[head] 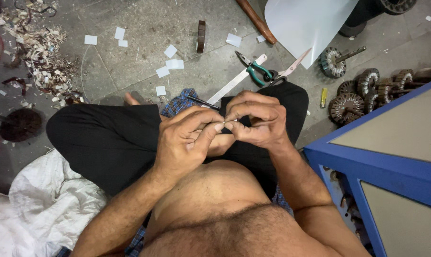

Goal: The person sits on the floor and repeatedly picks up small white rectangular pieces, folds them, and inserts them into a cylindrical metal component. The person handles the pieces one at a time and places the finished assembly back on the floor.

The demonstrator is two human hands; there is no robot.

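I sit cross-legged on a concrete floor in black trousers (101,138). My left hand (184,140) and my right hand (256,119) meet over my lap, fingertips pinched together on a small thin pale piece (223,124) held between them. The piece is mostly hidden by the fingers. A thin dark rod (203,103) lies across my knee just behind the hands.
On the floor ahead lie a metal ruler (234,84), green-handled pliers (253,69), scissors (291,69), a white sheet (306,21) and scattered white paper bits (170,64). Several wound motor cores (363,90) sit right. A blue cabinet (382,162) stands at right, white cloth (49,200) at left.
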